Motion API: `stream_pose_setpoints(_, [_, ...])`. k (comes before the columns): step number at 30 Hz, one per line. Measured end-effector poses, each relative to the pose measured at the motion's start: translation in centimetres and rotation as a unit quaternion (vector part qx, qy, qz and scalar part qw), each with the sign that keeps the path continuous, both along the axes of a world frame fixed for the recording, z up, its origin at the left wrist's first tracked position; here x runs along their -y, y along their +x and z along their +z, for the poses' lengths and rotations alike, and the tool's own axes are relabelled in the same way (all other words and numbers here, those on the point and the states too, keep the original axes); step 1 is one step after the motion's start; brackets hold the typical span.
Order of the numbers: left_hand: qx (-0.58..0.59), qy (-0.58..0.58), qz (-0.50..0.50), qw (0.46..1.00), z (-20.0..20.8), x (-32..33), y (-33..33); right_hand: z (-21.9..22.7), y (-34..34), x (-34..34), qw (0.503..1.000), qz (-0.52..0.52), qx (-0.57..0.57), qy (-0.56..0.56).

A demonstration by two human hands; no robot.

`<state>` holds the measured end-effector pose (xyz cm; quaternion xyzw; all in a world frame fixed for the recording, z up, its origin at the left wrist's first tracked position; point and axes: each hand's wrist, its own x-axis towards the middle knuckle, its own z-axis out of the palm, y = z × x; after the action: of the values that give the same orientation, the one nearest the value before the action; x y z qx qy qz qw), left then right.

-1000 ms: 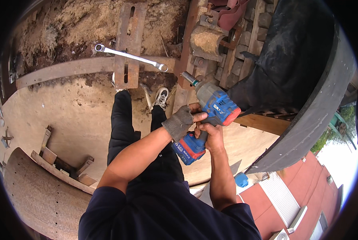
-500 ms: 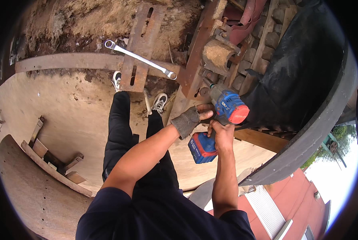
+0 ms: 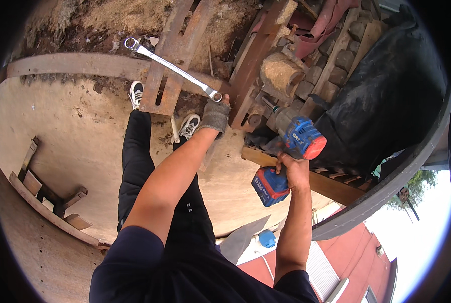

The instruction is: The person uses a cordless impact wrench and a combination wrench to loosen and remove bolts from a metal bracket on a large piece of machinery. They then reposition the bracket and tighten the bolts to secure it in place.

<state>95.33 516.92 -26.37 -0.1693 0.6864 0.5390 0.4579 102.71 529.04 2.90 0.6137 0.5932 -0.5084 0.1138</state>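
Note:
My right hand point(image 3: 295, 169) grips the handle of a blue and red cordless impact wrench point(image 3: 302, 137). Its socket end points up and left toward the bolted fittings on a rusty steel beam point(image 3: 256, 60). My left hand point(image 3: 216, 115), in a grey fingerless glove, reaches to the near ring end of a long silver double-ended ring spanner point(image 3: 177, 71). One bare fingertip shows beside that ring. The other fingers are hidden, so I cannot tell whether they grip it. The spanner lies slantwise across a rusty slotted steel plate point(image 3: 172, 81).
Black sheeting point(image 3: 382, 106) hangs at the right, inside a curved dark rim point(image 3: 387, 202). A wooden board point(image 3: 336, 188) runs below the impact wrench. A pale handle point(image 3: 175, 130) stands by my shoes. Curved metal with brackets point(image 3: 49, 202) lies at the left.
My left hand has left the side of the impact wrench and moved up and left to the spanner's end. The impact wrench, still in my right hand, appears slightly farther right.

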Motion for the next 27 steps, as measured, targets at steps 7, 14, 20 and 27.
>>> stream_pose_setpoints(7, [-0.099, 0.000, -0.023, 0.995, 0.3, 3.2, -0.4, 1.2, -3.0, -0.9, 0.990, 0.108, 0.082, 0.037])
stream_pose_setpoints(14, [0.041, 0.047, -0.026, 0.998, 3.2, 6.3, 0.6, 0.0, -1.3, 0.7, 0.951, -0.248, -0.058, -0.173])
stream_pose_setpoints(20, [0.071, 0.042, 0.013, 0.997, -0.1, 9.7, 2.7, 0.5, -2.8, 0.4, 0.971, -0.201, -0.007, -0.127])
stream_pose_setpoints(27, [0.018, 0.036, -0.037, 0.999, -6.2, 11.7, 6.1, -0.3, -2.1, -0.7, 0.998, 0.007, 0.024, -0.051])
